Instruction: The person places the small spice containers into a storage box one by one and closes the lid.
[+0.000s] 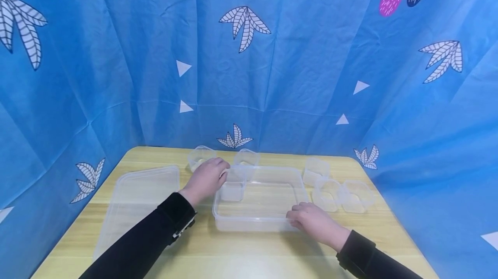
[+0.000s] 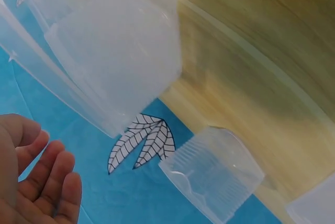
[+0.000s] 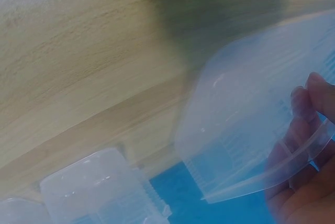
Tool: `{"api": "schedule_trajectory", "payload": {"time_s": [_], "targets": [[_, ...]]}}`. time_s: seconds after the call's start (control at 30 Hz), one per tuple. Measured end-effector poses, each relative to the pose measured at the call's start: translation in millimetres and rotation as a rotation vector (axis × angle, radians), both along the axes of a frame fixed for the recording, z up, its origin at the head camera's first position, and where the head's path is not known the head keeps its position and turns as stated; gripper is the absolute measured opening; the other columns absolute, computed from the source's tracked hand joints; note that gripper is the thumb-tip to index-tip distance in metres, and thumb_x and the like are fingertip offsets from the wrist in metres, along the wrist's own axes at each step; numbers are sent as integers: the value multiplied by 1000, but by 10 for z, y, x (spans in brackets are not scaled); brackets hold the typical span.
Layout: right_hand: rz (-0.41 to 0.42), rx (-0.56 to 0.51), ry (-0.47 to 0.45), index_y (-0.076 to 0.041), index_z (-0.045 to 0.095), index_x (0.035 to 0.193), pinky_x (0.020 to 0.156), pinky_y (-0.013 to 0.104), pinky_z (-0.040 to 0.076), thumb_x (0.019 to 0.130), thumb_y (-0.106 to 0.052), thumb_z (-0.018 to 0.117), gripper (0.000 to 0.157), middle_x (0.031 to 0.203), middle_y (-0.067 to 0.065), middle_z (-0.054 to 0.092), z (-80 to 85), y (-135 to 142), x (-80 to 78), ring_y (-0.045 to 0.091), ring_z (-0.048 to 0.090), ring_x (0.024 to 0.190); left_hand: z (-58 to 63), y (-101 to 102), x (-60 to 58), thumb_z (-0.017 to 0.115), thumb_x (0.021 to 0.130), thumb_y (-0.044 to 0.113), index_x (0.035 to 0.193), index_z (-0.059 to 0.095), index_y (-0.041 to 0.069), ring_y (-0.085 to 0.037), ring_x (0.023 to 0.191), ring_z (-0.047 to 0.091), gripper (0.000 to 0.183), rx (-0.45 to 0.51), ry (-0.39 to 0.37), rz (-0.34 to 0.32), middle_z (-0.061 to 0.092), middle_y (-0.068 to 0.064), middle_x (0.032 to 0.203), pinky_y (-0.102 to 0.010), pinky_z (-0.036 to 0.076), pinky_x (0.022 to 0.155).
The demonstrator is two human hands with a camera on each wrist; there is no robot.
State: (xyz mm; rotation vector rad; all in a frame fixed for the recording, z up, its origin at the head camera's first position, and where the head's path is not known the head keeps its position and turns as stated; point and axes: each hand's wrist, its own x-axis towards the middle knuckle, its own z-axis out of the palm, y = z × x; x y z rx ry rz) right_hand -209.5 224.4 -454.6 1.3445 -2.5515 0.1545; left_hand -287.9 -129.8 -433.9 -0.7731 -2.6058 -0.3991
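Note:
A large clear rectangular plastic box [image 1: 253,225] stands mid-table, with a small clear container [image 1: 232,191] inside its left end. My right hand [image 1: 317,223] grips the box at its front right corner. In the right wrist view the thumb and fingers [image 3: 301,103] lie on both sides of the box wall [image 3: 241,109]. Over the box's left rim is my left hand [image 1: 208,176]. The left wrist view shows its fingers [image 2: 46,174] loosely bent with nothing between them, a little apart from the box. Through the box wall, the small container [image 2: 115,56] shows in that view.
Behind the box stand two small clear containers [image 1: 247,157]. Three others [image 1: 327,194] sit at its right, close together. A large clear lid [image 1: 144,201] lies on the left of the wooden table [image 1: 249,255]. Blue patterned cloth [image 1: 303,63] hangs behind and at both sides.

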Motion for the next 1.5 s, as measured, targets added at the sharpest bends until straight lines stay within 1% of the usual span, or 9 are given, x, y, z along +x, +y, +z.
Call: {"api": "schedule_trajectory", "payload": {"time_s": [0.13,0.27,0.4,0.5,0.77,0.93,1.1,1.3,1.5], "targets": [[0,-5,-9,-19,60,81,62,23,45,83,-9,77,20,75,-12,54,-10,-3,2,6,48,68,-2,-63,-36,65,96,13,115,68,3,-29,107,62,22,3,-15,23,66,-10,112,-44,51,97],[8,-13,5,-19,62,81,62,23,45,82,-9,77,19,75,-11,55,-5,-4,1,7,50,69,-9,-154,-107,66,96,13,119,66,2,-31,111,61,25,2,-20,56,65,-12,116,-47,50,98],[16,-20,21,-19,62,81,61,23,45,82,-9,78,19,75,-11,55,5,-4,2,7,50,68,-24,-281,-191,65,96,13,121,65,2,-33,115,58,27,5,-12,82,64,-14,120,-48,46,103],[11,-17,24,-19,62,80,61,23,45,82,-9,78,19,74,-11,54,13,-8,10,7,49,68,-56,-385,-252,65,96,13,120,65,1,-34,117,57,28,13,-3,87,63,-14,121,-47,45,105],[2,-16,-20,-19,62,82,62,23,45,85,-8,76,18,74,-12,53,32,-9,17,5,48,68,-158,-601,-368,67,94,15,121,64,0,-35,115,57,30,10,3,119,61,-15,122,-49,46,102],[-5,-14,-27,-19,63,82,62,22,44,85,-8,76,17,75,-12,53,28,-10,29,5,48,69,-201,-666,-413,68,95,16,121,64,-2,-37,119,55,32,1,-26,127,61,-19,125,-50,43,105],[-14,-5,-29,-19,64,83,63,23,45,84,-9,76,16,75,-12,55,33,-1,29,5,49,69,-266,-713,-456,66,96,16,121,63,-3,-38,119,55,31,2,-63,147,62,-19,123,-49,43,106],[-20,3,-41,-18,66,85,64,23,46,84,-8,76,14,76,-11,55,45,-4,36,6,50,70,-336,-739,-477,67,96,16,118,64,-2,-38,117,55,29,-42,-43,145,62,-18,119,-50,43,104],[-26,1,-14,-19,63,83,63,23,45,84,-10,77,16,75,-11,54,8,-7,28,6,49,69,-335,-716,-465,70,93,12,118,64,-4,-39,115,56,30,-35,-47,126,62,-19,117,-51,45,102]]}}
